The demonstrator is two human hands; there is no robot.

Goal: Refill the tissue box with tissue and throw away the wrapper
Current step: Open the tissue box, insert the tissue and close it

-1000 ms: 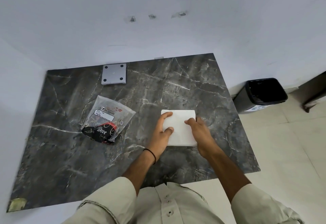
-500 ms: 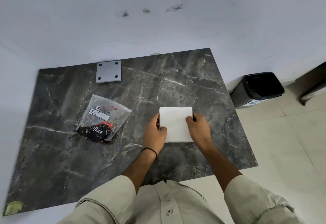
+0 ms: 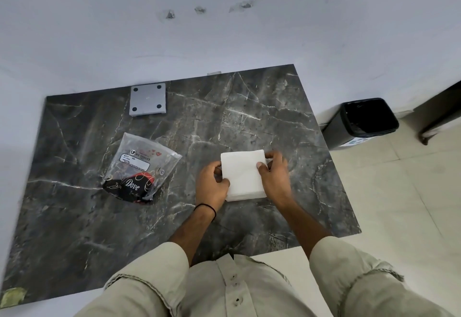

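A white stack of tissue [image 3: 243,175] is held between both hands above the dark marble table [image 3: 249,122]. My left hand [image 3: 212,186] grips its left edge, thumb on top. My right hand [image 3: 273,175] grips its right edge, fingers curled round the far corner. An empty clear plastic wrapper [image 3: 139,169] with a black and red "Dove" print lies flat on the table to the left of my hands. A grey square plate [image 3: 147,99] with a black dot at each corner lies at the back of the table; I cannot tell whether it belongs to the tissue box.
A black bin [image 3: 361,123] with a black liner stands open on the tiled floor right of the table, against the wall. White walls close the table at the back and left. A dark furniture leg [image 3: 439,119] stands at the far right.
Both hands have lifted the tissue stack off the table and turned it slightly; my left hand shifted from lying on top to gripping the left edge. The wrapper has not moved.
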